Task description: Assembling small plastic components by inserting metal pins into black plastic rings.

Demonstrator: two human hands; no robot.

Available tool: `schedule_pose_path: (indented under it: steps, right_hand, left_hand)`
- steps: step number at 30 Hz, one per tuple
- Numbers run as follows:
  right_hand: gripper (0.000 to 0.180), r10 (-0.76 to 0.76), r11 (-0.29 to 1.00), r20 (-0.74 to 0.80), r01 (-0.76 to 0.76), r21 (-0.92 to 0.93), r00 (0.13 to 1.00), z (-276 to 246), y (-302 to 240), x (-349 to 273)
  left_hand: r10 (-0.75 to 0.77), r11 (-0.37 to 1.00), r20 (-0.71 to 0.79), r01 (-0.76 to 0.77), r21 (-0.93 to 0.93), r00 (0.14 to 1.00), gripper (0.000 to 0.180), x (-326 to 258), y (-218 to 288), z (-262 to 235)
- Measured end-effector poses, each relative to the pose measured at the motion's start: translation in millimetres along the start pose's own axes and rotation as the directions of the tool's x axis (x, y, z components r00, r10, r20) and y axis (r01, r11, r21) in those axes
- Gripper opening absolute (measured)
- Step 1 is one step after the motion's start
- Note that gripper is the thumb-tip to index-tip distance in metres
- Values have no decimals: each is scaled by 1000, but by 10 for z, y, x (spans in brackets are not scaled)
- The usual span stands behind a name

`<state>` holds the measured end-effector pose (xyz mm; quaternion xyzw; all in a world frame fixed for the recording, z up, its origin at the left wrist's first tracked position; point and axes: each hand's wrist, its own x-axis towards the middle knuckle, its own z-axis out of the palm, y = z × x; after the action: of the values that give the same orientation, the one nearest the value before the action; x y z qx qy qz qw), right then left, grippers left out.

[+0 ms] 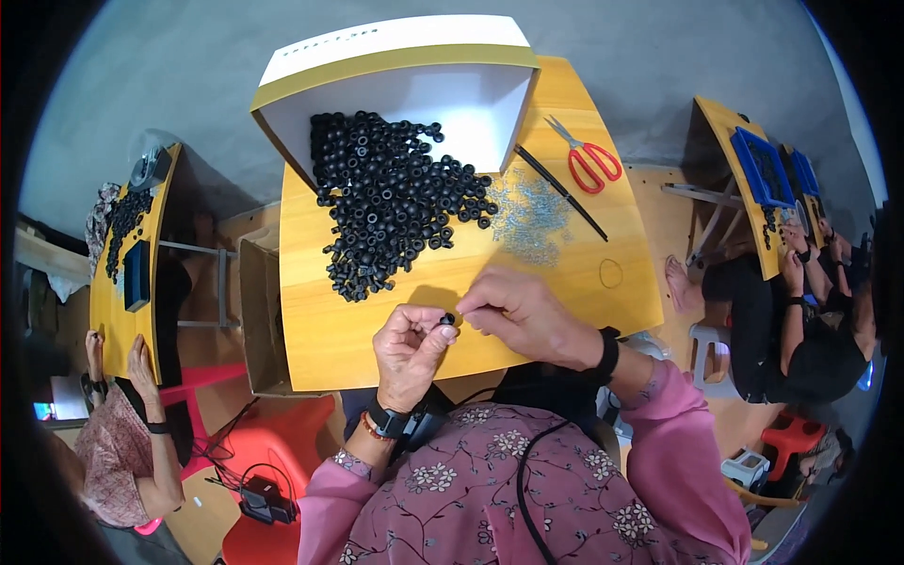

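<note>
Over the near edge of the yellow table [325,344], my left hand [405,350] is closed, pinching a small round black part [447,320] between thumb and fingertips. Just to its right, my right hand [527,315] has its thumb and forefinger pressed together. Whatever those fingertips hold, if anything, is too small to make out. Beyond my hands lies a heap of similar black ring-shaped parts [386,212], spilling from a tipped white-and-yellow box [395,68]. Beside the heap, many tiny silvery pieces [530,221] are scattered on the tabletop.
Red-handled scissors [593,169], a thin black rod [562,193] and a thin loop [611,273] lie at the right. An open cardboard carton [262,315] stands against the table's left side. People work at side tables [141,273] left and right [730,155]; a red chair [273,452] is near.
</note>
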<state>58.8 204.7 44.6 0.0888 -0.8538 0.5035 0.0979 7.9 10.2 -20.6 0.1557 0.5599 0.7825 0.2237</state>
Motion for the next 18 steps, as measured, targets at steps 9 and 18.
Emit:
schedule_pose_path:
  steps: [9,18]
  right_hand:
    - [7,41,999,123,-37,-28,992,102,12,117]
    - [12,322,879,203,-372,299,925,143,-10,119]
  left_hand:
    - [7,1000,20,-7,10,1000,15,-1,-8,-28]
    - [0,991,29,4,-130,1000,13,6,-19,-45]
